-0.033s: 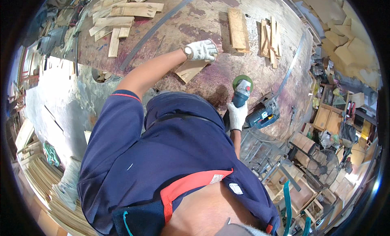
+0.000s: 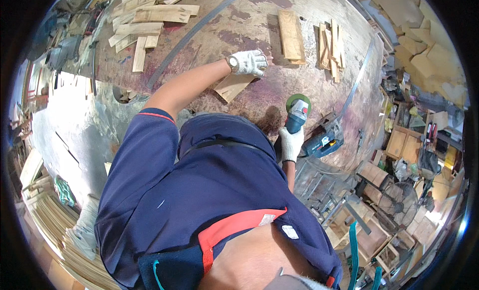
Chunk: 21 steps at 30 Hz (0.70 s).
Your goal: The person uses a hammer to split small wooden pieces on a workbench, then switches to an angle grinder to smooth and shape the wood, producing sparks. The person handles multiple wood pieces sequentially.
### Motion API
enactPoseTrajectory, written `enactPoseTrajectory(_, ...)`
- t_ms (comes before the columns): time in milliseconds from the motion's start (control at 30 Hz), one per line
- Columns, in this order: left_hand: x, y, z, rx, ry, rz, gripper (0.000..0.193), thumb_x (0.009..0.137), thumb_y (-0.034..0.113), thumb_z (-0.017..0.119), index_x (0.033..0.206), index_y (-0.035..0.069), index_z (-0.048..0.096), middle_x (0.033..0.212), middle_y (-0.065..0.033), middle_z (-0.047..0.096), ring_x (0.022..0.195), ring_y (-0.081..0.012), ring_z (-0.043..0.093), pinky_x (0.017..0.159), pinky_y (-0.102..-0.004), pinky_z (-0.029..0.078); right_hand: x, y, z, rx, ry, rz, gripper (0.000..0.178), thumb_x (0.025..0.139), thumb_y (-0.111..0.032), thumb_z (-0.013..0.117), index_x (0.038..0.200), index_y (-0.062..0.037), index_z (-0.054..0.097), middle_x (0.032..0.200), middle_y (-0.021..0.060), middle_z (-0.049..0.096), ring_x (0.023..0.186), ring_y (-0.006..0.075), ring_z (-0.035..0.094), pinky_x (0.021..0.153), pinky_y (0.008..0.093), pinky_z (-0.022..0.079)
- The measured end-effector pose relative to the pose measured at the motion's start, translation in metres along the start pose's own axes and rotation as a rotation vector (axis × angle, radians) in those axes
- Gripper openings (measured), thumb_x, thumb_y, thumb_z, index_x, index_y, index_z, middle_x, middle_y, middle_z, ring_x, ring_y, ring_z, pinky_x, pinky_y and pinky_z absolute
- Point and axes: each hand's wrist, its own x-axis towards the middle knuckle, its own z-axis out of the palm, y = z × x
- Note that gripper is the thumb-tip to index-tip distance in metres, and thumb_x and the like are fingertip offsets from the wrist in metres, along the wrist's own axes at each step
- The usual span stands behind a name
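Note:
My right hand (image 2: 291, 143), in a white knit glove, is wrapped around an angle grinder (image 2: 298, 113) close to my body. The grinder has a blue body, a grey head and a round green disc (image 2: 300, 97) at its far end, over the stained tabletop. My left hand (image 2: 248, 63), gloved too, reaches out across the far end of a short wooden board (image 2: 232, 86). Its fingers bend over the board's end and edge, and that part of the wood is hidden beneath the glove. The board's near end shows, slanting towards me.
A blue power tool (image 2: 321, 142) lies right of the grinder. Farther off are a wider board (image 2: 291, 36), narrow wooden strips (image 2: 331, 50) and, at the far left, a pile of boards (image 2: 144, 28). A fan (image 2: 397, 206) and wooden frames crowd the right side.

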Motion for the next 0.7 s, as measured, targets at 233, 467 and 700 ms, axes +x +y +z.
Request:
enactPoseTrajectory(233, -0.013, -0.037, -0.028, -0.035, -0.191, -0.004, 0.058, 0.075, 0.022, 0.074, 0.13, 0.014, 0.059, 0.164, -0.0097, 0.039, 0.155, -0.0269, 0.03, 0.124, -0.0471, 0.029, -0.019, 0.012, -0.004, 0.145, 0.068, 0.109, 0.048, 0.068, -0.017, 0.078, 0.111, -0.0036, 0.065, 0.093, 0.0103, 0.07, 0.081, 0.0214, 0.065, 0.078, 0.0359, 0.053)
enactPoseTrajectory(467, -0.124, -0.031, -0.058, -0.008, -0.255, -0.365, 0.073, 0.061, 0.043, 0.086, 0.119, 0.005, 0.062, 0.123, -0.0144, 0.061, 0.117, -0.031, 0.058, 0.104, -0.043, 0.043, -0.012, 0.012, 0.0, 0.149, -0.012, 0.125, 0.047, 0.068, -0.018, 0.078, 0.111, -0.0039, 0.065, 0.094, 0.0122, 0.071, 0.082, 0.0225, 0.067, 0.079, 0.037, 0.054)
enactPoseTrajectory(700, -0.11, 0.099, -0.046, -0.194, -0.316, -1.357, 0.101, 0.068, 0.084, 0.069, 0.127, 0.004, 0.057, 0.123, -0.0166, 0.06, 0.116, -0.0323, 0.058, 0.103, -0.0483, 0.039, 0.011, -0.015, 0.014, 0.026, -0.149, -0.098, 0.049, 0.068, -0.019, 0.078, 0.113, -0.0044, 0.065, 0.093, 0.0111, 0.072, 0.083, 0.0223, 0.069, 0.081, 0.0363, 0.055)
